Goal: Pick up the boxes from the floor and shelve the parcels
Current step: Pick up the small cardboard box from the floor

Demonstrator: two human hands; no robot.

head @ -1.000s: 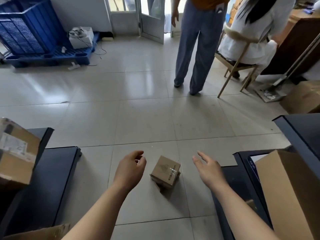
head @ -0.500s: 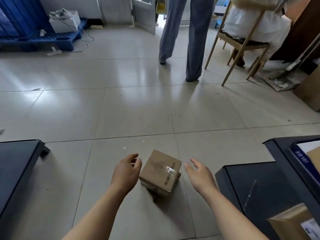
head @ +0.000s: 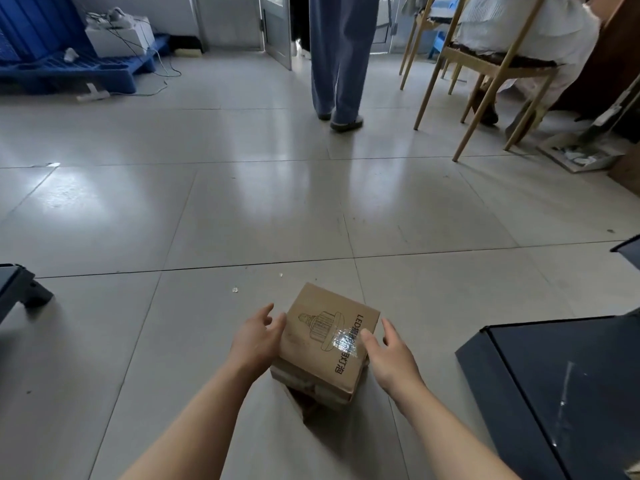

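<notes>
A small brown cardboard box (head: pixel 322 344) with a printed lamp drawing and clear tape sits on the tiled floor, low in the middle of the view. My left hand (head: pixel 258 337) is against its left side with the fingers spread. My right hand (head: pixel 386 353) is at its right edge, thumb over the top corner, fingers apart. Neither hand has closed around the box, and the box still rests on the floor.
A dark shelf (head: pixel 568 386) stands at the right, another shelf corner (head: pixel 20 289) at the left. A standing person's legs (head: pixel 341 57) and a seated person on a wooden chair (head: pixel 485 64) are ahead. A blue pallet (head: pixel 76 69) lies far left.
The view has dropped closer to the floor. Both hands have moved inward from either side of the box and now touch its sides.
</notes>
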